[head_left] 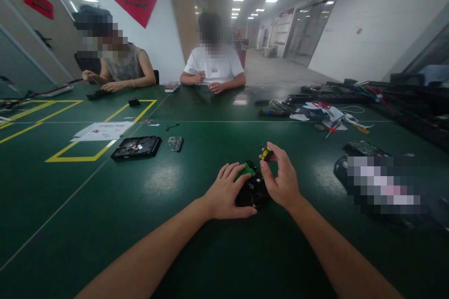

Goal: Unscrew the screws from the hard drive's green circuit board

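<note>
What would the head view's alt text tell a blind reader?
The left hand spreads across a black electronic device with a green patch; the right hand grips a yellow-and-black tool handle beside it. Two people are across the green table.

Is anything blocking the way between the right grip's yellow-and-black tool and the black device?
Nothing visible stands between the yellow-and-black tool in the right grip and the black device. The left grip partly covers the device's green section, left of the tool.
</note>
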{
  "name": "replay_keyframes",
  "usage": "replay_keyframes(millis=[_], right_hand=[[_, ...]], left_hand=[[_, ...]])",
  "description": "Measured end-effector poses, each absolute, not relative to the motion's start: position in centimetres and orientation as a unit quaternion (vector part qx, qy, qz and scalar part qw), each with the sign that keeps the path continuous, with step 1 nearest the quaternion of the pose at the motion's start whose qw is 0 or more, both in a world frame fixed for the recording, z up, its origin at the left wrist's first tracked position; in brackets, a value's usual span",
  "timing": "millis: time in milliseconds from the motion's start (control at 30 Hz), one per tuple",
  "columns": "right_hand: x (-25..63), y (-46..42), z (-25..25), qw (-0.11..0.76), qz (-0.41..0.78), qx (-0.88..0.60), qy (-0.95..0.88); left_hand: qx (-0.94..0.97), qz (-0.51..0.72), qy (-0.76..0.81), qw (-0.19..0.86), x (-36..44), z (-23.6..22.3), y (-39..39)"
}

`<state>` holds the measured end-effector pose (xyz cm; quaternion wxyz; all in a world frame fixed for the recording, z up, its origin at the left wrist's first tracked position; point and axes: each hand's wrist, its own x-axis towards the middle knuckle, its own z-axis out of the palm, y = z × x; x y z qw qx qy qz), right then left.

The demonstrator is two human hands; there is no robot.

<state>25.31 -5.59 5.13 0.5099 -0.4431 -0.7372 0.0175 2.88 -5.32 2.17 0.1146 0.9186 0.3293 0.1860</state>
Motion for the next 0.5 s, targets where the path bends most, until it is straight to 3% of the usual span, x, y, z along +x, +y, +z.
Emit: replay_keyframes(millis=[167,367,500], right_hand=[[25.63,-5.08,5.28,0.528,-0.060,-0.470,-0.705],[25.73,-5.44,4.89,0.516,0.035,-0.446,-0.731],[25.46,-5.47,5.10,0.516,0.012,-0.455,-0.726]], left_hand=[[0.919,0.181,0.330,0.119,2.86,2.37,-5.40],[0.919,0.179,0.333,0.115,2.86,2.38,-5.39],[0.919,0.179,0.330,0.117,2.87,2.27,-5.32]])
